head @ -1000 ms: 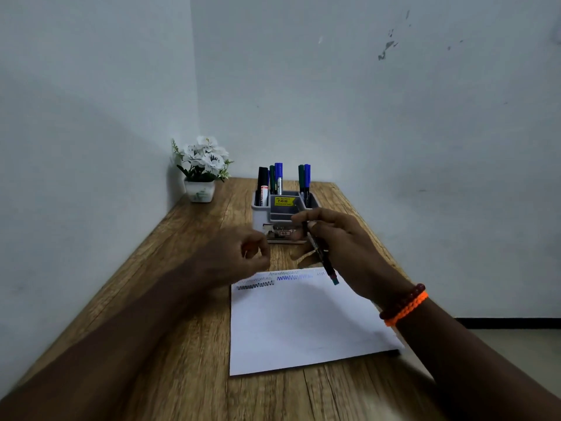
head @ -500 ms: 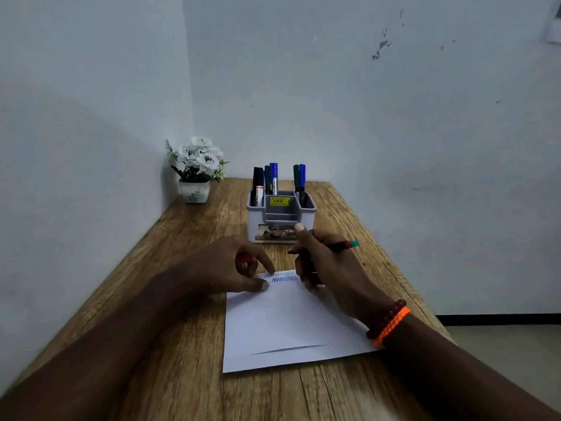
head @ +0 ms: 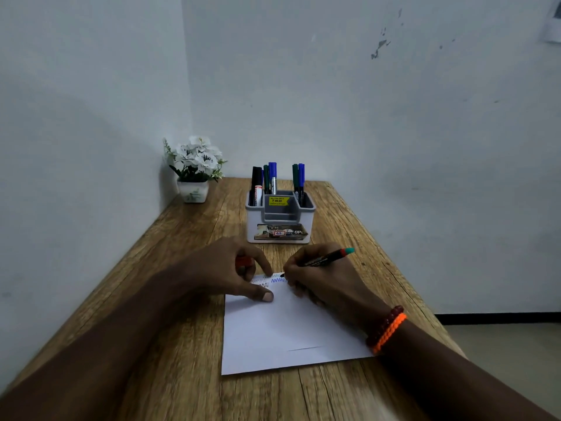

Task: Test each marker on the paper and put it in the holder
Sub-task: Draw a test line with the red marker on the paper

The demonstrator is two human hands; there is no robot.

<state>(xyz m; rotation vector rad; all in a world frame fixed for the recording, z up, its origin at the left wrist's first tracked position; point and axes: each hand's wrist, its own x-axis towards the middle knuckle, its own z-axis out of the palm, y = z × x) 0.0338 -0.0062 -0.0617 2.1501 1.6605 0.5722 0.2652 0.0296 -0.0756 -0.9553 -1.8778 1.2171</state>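
Note:
A white sheet of paper [head: 285, 332] lies on the wooden table [head: 170, 299], with blue and dark zigzag marks along its far edge. My right hand [head: 321, 281] grips a black marker [head: 326, 259] with a red and teal rear end, its tip touching the paper near the blue scribble. My left hand [head: 233, 271] holds a red cap [head: 243, 261] in curled fingers while its thumb presses on the paper's top left corner. The grey and white holder [head: 279, 220] stands just beyond the paper with several black, green and blue markers upright in it.
A small white pot of white flowers [head: 194, 174] sits in the far left corner against the walls. The table's right edge drops off to the floor [head: 501, 344]. A red and orange bracelet [head: 385, 328] is on my right wrist.
My right hand turned the marker from tip-down in the air to a writing grip and lowered its tip onto the paper. My left hand came down onto the paper's corner.

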